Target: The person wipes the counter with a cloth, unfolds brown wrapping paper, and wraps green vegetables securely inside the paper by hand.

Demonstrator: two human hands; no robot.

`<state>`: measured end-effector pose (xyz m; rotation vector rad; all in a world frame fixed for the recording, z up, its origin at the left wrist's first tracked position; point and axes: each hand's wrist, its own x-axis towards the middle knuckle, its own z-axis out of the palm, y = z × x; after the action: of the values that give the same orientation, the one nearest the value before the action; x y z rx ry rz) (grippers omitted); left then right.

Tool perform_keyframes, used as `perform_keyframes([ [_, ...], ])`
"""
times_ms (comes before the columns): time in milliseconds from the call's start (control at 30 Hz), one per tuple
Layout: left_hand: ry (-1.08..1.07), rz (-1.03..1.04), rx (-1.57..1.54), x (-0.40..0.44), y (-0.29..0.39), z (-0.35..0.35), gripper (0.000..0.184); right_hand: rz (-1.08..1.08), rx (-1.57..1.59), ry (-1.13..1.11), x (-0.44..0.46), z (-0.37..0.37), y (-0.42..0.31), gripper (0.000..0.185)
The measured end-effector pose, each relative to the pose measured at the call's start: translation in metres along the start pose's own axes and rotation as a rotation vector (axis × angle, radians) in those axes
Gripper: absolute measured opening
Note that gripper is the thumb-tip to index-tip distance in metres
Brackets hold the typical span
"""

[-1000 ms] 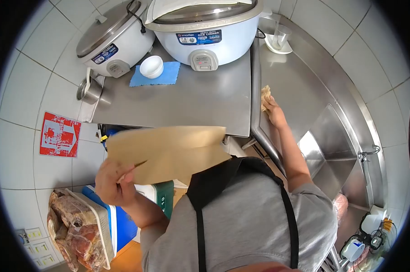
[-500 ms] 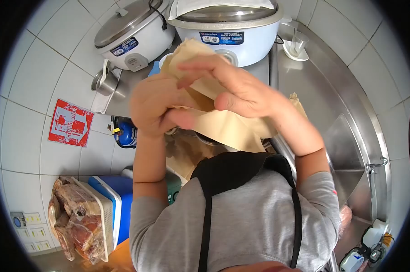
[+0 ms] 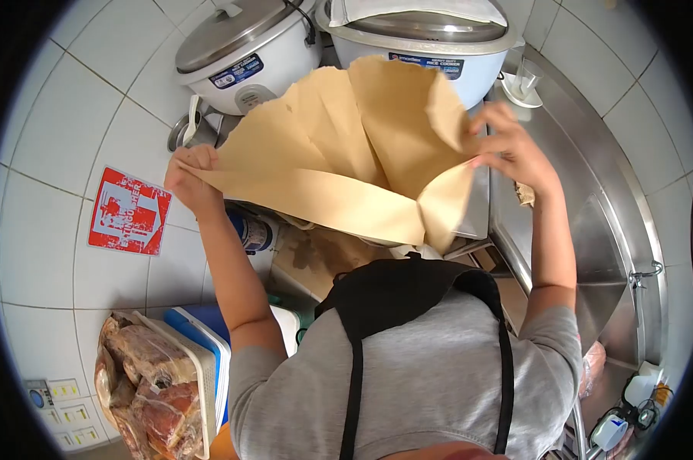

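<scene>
A large sheet of brown paper [image 3: 316, 146], creased and folded along its near edge, is stretched between my two hands above the floor and the counter's front. My left hand [image 3: 195, 175] is closed on its left end. At the right end my right hand [image 3: 511, 149] pinches the paper's edge between thumb and finger, the other fingers raised and a little blurred. The paper hides most of the steel counter and part of the larger rice cooker [image 3: 477, 73]. A crumpled brown piece [image 3: 524, 194] lies on the steel surface beside my right forearm.
A second rice cooker [image 3: 247, 65] stands at the back left, near a metal pot [image 3: 179, 134]. A glass sits on a white dish [image 3: 521, 96] at the back right. Wrapped meat [image 3: 151, 376] fills a basket at the lower left. The steel sink [image 3: 592, 253] is at the right.
My right hand has gone from the crumpled piece to the large paper. Both hands came together over it, then moved apart, and the paper is now spread wide and opened.
</scene>
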<state>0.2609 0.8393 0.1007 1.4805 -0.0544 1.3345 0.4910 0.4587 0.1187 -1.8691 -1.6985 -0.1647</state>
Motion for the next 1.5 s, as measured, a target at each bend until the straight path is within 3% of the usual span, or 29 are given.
perform_keyframes([
  [133,-0.029,-0.27,-0.257,0.007,-0.085,-0.062,0.051,0.282,-0.053,0.191,-0.064,-0.007,0.042,0.014],
  [167,-0.123,-0.343,-0.183,0.004,-0.132,-0.094,0.053,0.368,0.04,0.206,-0.085,-0.007,0.057,0.011],
  [233,-0.417,-0.534,-0.114,0.002,-0.164,-0.112,0.056,0.54,0.229,0.242,-0.123,0.0,0.083,0.011],
  [267,-0.614,-0.649,-0.118,0.001,-0.162,-0.104,0.057,0.594,0.151,0.16,-0.134,0.005,0.088,0.013],
  [367,-0.993,-0.182,0.779,-0.001,-0.212,-0.089,0.054,0.746,-0.029,-0.04,-0.155,0.029,0.096,0.02],
  [467,-1.616,0.065,1.229,0.016,-0.151,0.001,0.054,0.87,-0.139,-0.152,-0.168,0.049,0.106,0.022],
  [567,-1.873,0.237,1.027,0.001,-0.176,0.02,0.051,0.932,-0.305,-0.207,-0.178,0.055,0.119,0.025],
  [600,-1.883,0.152,1.035,-0.006,-0.182,0.022,0.049,0.95,-0.354,-0.194,-0.181,0.055,0.123,0.028],
  [667,-1.898,-0.011,1.05,-0.017,-0.194,0.027,0.043,0.932,-0.535,-0.095,-0.172,0.052,0.12,0.031],
  [733,-1.528,-0.102,0.941,-0.017,-0.204,0.04,0.037,0.85,-0.79,0.066,-0.144,0.054,0.104,0.031],
  [767,-1.345,-0.145,0.885,-0.018,-0.207,0.047,0.035,0.841,-0.754,0.139,-0.125,0.067,0.092,0.03],
  [833,-1.034,-0.024,0.844,-0.049,-0.244,0.06,0.031,0.815,-0.679,0.284,-0.083,0.098,0.06,0.027],
  [867,-0.872,0.038,0.82,-0.059,-0.257,0.068,0.029,0.65,-0.569,0.293,-0.075,0.123,0.052,0.022],
  [900,-0.744,0.059,0.861,-0.055,-0.253,0.078,0.037,0.569,-0.512,0.28,-0.063,0.15,0.043,0.023],
  [967,-0.501,0.074,0.937,-0.061,-0.228,0.085,0.054,0.648,-0.375,0.157,-0.044,0.183,0.029,0.028],
  [1067,0.081,-0.299,0.907,-0.074,-0.246,0.081,0.084,0.771,-0.417,0.223,-0.039,0.214,0.017,0.044],
  [1167,-0.337,-0.738,1.261,-0.066,-0.259,0.083,0.11,0.847,-0.477,0.137,-0.052,0.233,0.023,0.055],
  [1500,-0.418,-0.7,1.349,-0.026,-0.318,0.098,0.109,0.95,-0.558,0.124,-0.057,0.228,0.034,0.052],
])
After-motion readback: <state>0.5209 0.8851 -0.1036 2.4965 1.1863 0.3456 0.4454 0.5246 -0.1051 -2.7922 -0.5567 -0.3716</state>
